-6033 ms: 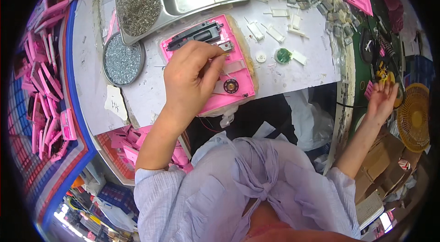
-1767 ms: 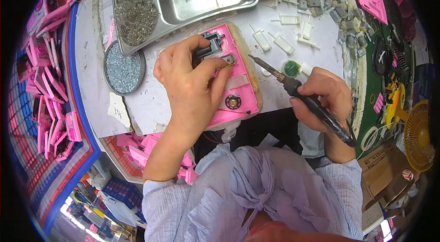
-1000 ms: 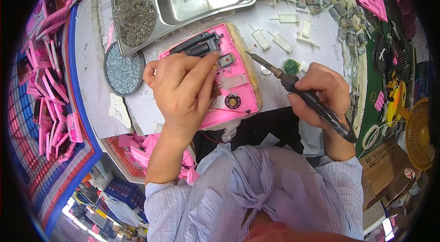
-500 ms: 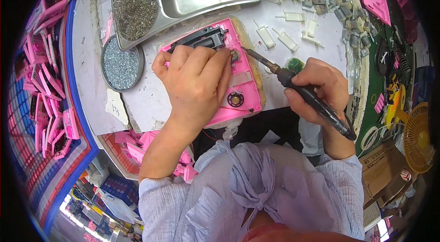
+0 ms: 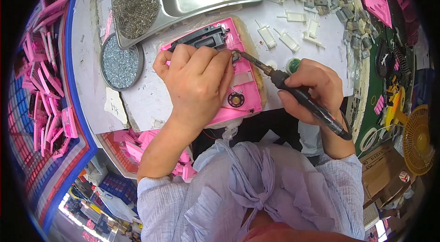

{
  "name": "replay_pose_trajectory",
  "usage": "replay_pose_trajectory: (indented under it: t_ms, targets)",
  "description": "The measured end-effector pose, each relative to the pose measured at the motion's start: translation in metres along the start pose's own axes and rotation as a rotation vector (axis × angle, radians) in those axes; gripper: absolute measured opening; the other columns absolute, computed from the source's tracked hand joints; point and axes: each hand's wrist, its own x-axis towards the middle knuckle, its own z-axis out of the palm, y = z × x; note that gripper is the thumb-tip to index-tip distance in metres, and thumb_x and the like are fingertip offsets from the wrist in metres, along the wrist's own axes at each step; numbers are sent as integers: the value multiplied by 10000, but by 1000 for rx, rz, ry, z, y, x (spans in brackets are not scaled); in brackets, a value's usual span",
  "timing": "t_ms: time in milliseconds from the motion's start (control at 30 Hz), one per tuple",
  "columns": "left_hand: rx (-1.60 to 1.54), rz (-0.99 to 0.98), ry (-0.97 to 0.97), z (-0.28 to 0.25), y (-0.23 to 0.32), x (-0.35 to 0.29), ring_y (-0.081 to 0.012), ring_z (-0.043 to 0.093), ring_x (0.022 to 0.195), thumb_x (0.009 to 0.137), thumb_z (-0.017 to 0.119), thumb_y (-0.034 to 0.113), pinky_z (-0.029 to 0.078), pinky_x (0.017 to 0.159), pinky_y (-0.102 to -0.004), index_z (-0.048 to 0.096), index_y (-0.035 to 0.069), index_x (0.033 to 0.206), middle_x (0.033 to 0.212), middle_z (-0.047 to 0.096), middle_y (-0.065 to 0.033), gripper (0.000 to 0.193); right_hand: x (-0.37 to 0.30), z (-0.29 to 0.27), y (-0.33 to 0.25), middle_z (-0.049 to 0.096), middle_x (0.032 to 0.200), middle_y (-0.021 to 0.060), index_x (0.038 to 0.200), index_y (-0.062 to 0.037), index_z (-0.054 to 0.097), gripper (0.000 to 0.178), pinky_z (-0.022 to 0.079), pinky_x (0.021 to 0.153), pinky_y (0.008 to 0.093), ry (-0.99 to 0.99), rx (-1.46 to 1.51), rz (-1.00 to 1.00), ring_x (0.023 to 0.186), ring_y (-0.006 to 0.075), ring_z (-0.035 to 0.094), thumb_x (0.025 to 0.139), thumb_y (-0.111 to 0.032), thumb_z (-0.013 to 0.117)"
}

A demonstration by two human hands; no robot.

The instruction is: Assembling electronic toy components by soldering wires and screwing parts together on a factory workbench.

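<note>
A pink plastic housing [image 5: 250, 87] lies in front of me on a pale pad. A black plastic part [image 5: 204, 38] sits in its far end, and a small round speaker [image 5: 236, 99] in its near right part. My left hand [image 5: 195, 84] rests over the housing, its fingertips pinched at a small component [image 5: 235, 56]; whatever they hold is hidden. My right hand [image 5: 318, 84] grips a soldering iron [image 5: 278, 78] by its black handle. The iron's tip reaches that component, right beside my left fingertips; exact contact is too small to tell.
Behind the housing stands a metal tray [image 5: 183, 15] with many springs. A round dish [image 5: 141, 61] of small screws is at left. White plastic parts [image 5: 288, 40], small motors [image 5: 353, 27] and a green-topped jar [image 5: 294, 65] lie right. Pink housings [image 5: 46, 86] fill a far-left basket.
My right hand has brought the soldering iron left, its tip going from the housing's right edge to the small component. My left hand stays in place.
</note>
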Motion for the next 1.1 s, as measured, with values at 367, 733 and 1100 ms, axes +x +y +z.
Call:
replay_pose_trajectory:
  t_ms: [367,733,1100]
  targets:
    - [1,4,18,2,0,0,-156,524,755,736,812,143,315,840,-362,753,162,885,759,598,57,162,-10,3,4,630,717,63,963,-22,627,328,400,461,307,65,-10,-51,516,194,526,697,19,815]
    - [10,-7,4,1,2,1,-162,523,749,738,807,135,319,848,-368,745,159,877,756,592,51,154,-10,-5,-3,632,714,67,955,-24,622,316,396,467,301,77,-1,-26,523,191,527,707,13,815]
    - [36,-6,-13,-1,3,1,-160,528,753,744,811,125,323,848,-368,752,154,893,771,609,56,163,-9,-10,-5,642,714,68,967,-32,617,320,401,468,303,69,-29,-31,522,199,533,724,-10,824]
